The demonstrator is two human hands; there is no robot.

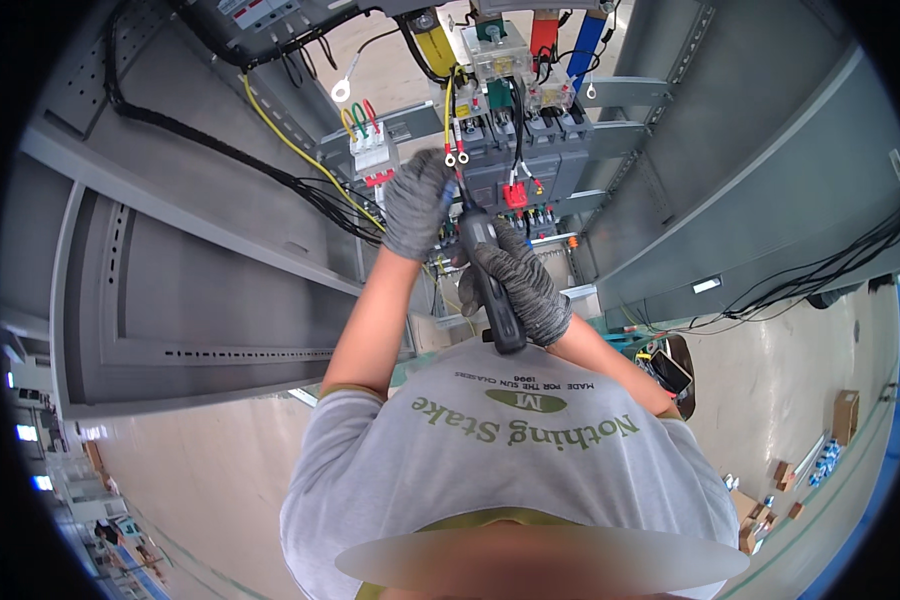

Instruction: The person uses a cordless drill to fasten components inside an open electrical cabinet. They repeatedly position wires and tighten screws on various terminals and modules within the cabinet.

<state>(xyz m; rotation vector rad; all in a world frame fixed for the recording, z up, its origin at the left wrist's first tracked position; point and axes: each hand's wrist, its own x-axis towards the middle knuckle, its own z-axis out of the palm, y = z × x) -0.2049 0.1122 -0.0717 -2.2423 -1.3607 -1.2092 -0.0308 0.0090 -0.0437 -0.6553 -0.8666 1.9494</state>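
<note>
Two gray-gloved hands work inside an open metal cabinet (210, 240), meeting around a black power screwdriver (494, 298). The tool lies between the hands, its thick end just in front of the person's shirt (520, 450) and its thin tip pointing far and slightly left; held this way, it probably gets support close to the body while the tip is aimed into the cabinet.

The right hand (526, 285) wraps the screwdriver's handle from the right, a grasp that seems meant to steer it. The left hand (415, 205) is curled beside the tip, perhaps to steady it or some small part; the frame does not show what, if anything, its fingers grip.

Just beyond the tip hang two wires (451, 108), one yellow and one black, their bare ring ends (462, 158) apparently left within easy reach. Behind them sits a gray breaker (560, 175), with a red clip (515, 194) on its near side, right of the tip.

Farther off, yellow (433, 45), red (544, 35) and blue bars (585, 50) stand in a row, the colors likely telling one line from another. At left, a black cable bundle (198, 131) runs along the wall, seemingly gathered to keep the middle open.
</note>
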